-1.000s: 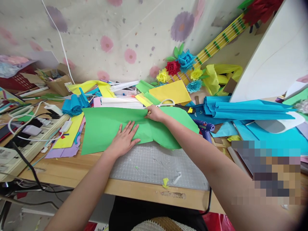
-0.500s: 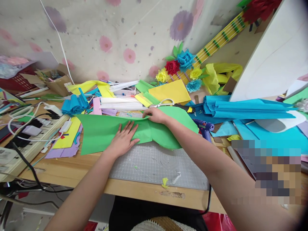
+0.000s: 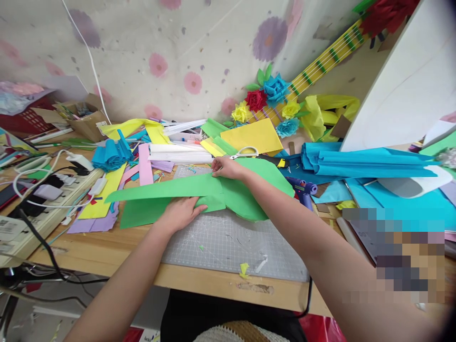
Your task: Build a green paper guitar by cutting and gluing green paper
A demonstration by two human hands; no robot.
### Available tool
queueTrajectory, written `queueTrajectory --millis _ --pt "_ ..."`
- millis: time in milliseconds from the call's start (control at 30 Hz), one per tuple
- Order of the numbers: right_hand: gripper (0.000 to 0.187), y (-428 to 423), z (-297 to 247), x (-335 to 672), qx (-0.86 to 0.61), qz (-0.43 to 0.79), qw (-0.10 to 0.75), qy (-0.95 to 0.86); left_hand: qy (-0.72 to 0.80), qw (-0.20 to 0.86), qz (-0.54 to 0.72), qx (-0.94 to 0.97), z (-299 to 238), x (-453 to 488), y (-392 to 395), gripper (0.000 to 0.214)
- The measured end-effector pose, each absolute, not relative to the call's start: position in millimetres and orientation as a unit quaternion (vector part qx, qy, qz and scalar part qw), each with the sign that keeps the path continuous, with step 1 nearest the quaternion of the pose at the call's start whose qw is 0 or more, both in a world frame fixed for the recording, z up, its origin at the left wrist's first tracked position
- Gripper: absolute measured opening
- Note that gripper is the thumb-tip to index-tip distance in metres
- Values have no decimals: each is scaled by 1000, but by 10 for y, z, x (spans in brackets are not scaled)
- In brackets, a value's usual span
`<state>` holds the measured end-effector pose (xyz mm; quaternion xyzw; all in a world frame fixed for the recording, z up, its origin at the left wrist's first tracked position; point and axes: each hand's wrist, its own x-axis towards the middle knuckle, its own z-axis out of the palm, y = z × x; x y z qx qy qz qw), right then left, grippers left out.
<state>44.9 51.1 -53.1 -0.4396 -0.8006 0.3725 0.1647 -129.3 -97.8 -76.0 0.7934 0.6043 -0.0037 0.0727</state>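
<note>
A large green paper sheet (image 3: 149, 192) lies across the grey cutting mat (image 3: 231, 242), its far edge lifted and coming over toward me. My right hand (image 3: 228, 168) pinches that far edge near the middle of the sheet. My left hand (image 3: 180, 213) lies flat on the lower part of the green sheet, its fingertips hidden under the folded-over flap. White-handled scissors (image 3: 245, 153) lie just beyond my right hand.
Coloured paper scraps, a blue crepe roll (image 3: 110, 154) and white paper rolls (image 3: 180, 153) crowd the back of the wooden table (image 3: 107, 251). Paper flowers (image 3: 265, 97) lean on the wall. A blue glue gun (image 3: 302, 187) lies right of the sheet; a power strip with cables (image 3: 46, 190) sits at left.
My right hand has pulled the far edge of the green sheet toward me, folding it over. The flap now covers my left hand's fingers, and scraps behind the sheet have come into view.
</note>
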Motion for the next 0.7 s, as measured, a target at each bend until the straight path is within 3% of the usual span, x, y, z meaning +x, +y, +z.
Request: queueTrajectory --millis 167,267,367,467,567,700 --pt "27 486 -360 406 -481 470 227 -704 582 172 12 795 -264 -1329 -1147 55" --pt "28 461 -222 455 -482 507 247 -671 516 296 36 803 246 -1400 -1150 46" --pt "31 423 -104 531 -473 516 250 -669 537 274 124 788 593 -1367 -884 42" --pt "32 378 -41 609 -455 532 258 -665 546 214 150 796 588 -1200 -433 39" --pt "32 338 -38 689 -445 548 265 -657 533 255 18 807 377 -1012 -72 30" --pt "34 260 -97 817 -440 560 303 -633 547 285 8 787 195 -903 72 25"
